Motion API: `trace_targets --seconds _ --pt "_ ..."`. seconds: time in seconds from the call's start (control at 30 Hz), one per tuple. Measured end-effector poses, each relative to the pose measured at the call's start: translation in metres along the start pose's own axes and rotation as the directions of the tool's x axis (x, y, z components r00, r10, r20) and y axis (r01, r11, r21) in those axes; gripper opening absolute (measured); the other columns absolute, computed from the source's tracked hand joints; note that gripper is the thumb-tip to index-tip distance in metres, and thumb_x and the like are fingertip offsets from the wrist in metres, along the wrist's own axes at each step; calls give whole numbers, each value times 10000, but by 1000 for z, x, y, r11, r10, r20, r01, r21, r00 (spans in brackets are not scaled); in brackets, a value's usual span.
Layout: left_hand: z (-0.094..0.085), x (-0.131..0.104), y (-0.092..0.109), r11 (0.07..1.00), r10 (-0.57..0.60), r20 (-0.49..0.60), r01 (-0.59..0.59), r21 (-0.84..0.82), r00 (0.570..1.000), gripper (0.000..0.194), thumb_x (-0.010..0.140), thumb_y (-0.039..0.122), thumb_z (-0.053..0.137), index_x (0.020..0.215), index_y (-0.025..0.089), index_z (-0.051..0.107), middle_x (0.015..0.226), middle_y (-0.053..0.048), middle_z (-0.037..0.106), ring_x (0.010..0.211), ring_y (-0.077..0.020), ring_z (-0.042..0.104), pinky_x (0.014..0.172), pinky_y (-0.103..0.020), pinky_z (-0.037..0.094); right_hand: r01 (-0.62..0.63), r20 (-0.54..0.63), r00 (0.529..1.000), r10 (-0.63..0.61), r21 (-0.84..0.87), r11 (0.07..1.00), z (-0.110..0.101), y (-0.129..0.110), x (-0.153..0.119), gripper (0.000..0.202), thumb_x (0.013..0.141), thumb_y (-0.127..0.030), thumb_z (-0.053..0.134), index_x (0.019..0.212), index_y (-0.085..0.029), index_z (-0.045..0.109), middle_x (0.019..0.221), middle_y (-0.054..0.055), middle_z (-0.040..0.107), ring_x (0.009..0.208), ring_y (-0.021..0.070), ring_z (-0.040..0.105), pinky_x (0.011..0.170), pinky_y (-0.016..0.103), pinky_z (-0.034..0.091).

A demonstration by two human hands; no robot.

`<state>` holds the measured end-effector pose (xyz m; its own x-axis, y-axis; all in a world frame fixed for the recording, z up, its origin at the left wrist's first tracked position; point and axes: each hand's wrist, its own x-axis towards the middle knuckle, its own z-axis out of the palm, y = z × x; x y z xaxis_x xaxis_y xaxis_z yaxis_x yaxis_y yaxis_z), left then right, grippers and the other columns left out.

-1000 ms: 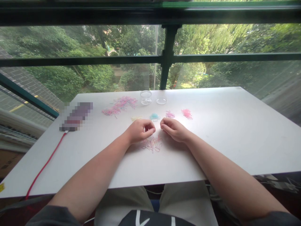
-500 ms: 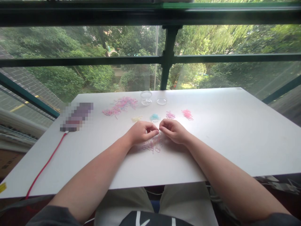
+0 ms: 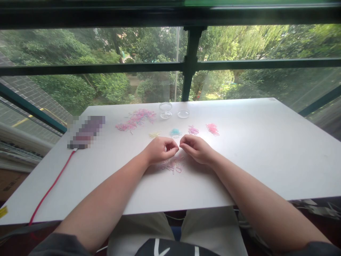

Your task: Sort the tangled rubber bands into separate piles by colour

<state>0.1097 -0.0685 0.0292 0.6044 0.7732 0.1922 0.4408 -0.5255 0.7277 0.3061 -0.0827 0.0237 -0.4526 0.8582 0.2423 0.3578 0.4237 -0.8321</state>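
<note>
My left hand and my right hand meet above the middle of the table, thumb and fingertips pinched on each side. Their tips almost touch, and whatever is between them is too small to make out. Just below lies a loose pile of mixed small elastic bands, partly covered by my left hand. Beyond my fingers sit small heaps sorted by colour: yellow bands, blue bands, purple bands and pink bands.
A larger spread of pink and purple bands lies at the back left. Two clear round containers stand near the far edge. On the left, a blurred-out device has a red cable running off the white table.
Both hands stay pinched in nearly the same place. A pinkish strand seen below the fingertips earlier no longer shows there.
</note>
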Motion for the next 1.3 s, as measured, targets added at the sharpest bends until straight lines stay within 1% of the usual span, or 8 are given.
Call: trace_targets --seconds 0.3,0.43,0.57,0.7,0.9,1.07,1.23,1.3 --pt "-5 0 -2 998 -17 -31 19 56 999 129 761 235 550 703 150 628 640 7 633 574 -84 531 566 -191 409 0 -22 1000 0 12 1000 -5 5 1 92 844 -218 470 763 -178 484 618 -37 440 565 93 377 546 235 321" --pt "-16 0 -7 976 -10 -113 34 216 994 123 755 224 539 744 171 650 724 1 658 667 -113 571 649 -222 433 -33 -46 998 34 14 999 -8 10 -1 103 849 -244 477 767 -182 486 625 -36 433 554 94 369 534 239 313" --pt "-36 -1 -16 874 -105 -274 220 434 956 138 742 261 545 749 194 666 772 -13 673 737 -159 590 668 -265 434 -69 -15 998 69 -11 998 -9 13 -2 91 836 -248 498 769 -186 494 642 -31 450 562 98 384 537 244 323" --pt "-49 -2 -25 797 -213 -380 385 465 900 142 733 273 549 752 213 676 793 -13 685 732 -179 603 638 -282 431 -92 5 996 92 -47 995 -11 13 -4 79 821 -249 518 774 -189 498 638 -32 456 569 104 400 546 251 333" --pt "-48 -2 -33 805 -249 -316 378 458 915 194 744 263 537 843 222 698 881 -29 684 804 -193 614 749 -306 472 -110 -3 994 110 -76 991 -15 13 -5 107 826 -272 514 759 -191 498 625 -31 460 567 109 408 548 256 333" --pt "-52 -5 -35 829 -211 -313 339 445 926 338 701 198 522 1011 190 658 1048 -57 647 984 -207 587 915 -319 455 -137 -7 991 137 -70 988 -15 14 -5 103 816 -272 519 756 -191 497 616 -34 448 557 109 394 537 255 330" --pt "-48 -9 -37 829 -202 -231 292 477 952 542 685 286 586 1208 144 566 1236 -112 564 1169 -271 496 1043 -377 373 -130 -5 992 130 -84 988 -15 13 -5 112 820 -273 512 748 -189 497 625 -28 462 566 110 408 545 255 337" --pt "-44 -8 -36 835 -197 -199 271 479 960 557 701 313 601 1228 137 559 1262 -119 555 1176 -280 493 1049 -382 367 -127 0 992 128 -100 987 -15 12 -5 116 822 -275 511 745 -189 498 625 -27 460 568 111 409 545 256 338"
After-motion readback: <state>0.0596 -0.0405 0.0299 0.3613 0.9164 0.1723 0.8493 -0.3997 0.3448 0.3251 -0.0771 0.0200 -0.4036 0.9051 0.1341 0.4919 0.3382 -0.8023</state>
